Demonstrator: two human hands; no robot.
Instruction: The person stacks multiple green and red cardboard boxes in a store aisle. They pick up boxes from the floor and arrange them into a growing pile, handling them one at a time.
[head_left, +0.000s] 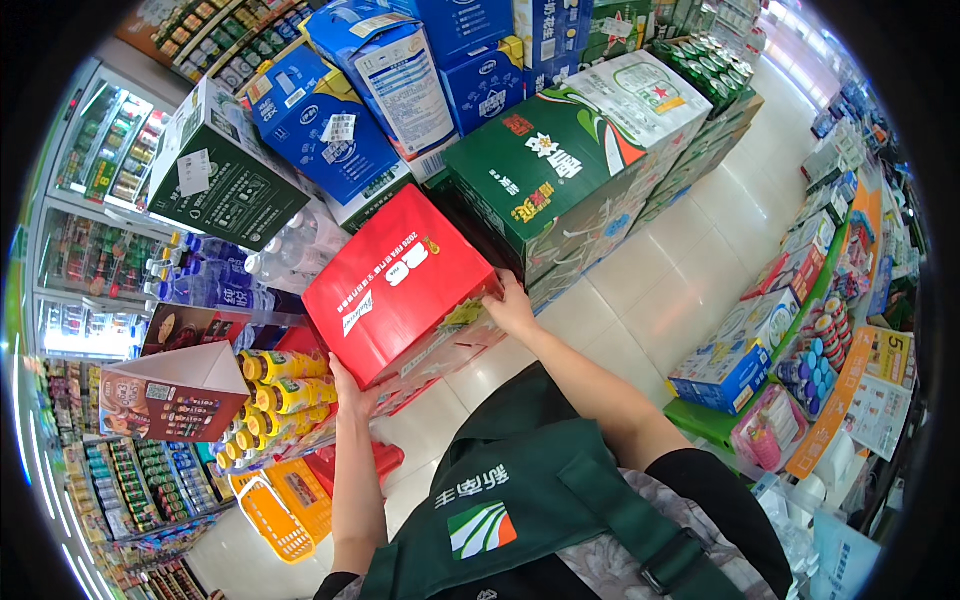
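Note:
A red Budweiser carton (401, 281) is held between my two hands, its printed top facing up. My left hand (352, 386) presses on the near left corner. At the opposite end my right hand (511, 306) grips the right corner, fingers partly hidden behind the edge. More red cartons (450, 358) sit beneath it. Just beyond the right corner is a stack topped by a large green and white beer carton (570, 150). Yellow-capped bottles (289, 394) stand close to my left hand.
Blue cartons (322, 127) and a dark green carton (232, 172) are piled behind. An orange shopping basket (289, 510) rests on the tiled floor (637, 300) at lower left. Shelves with a green edge (802, 300) run along the right. Glass-door coolers (90, 247) line the left.

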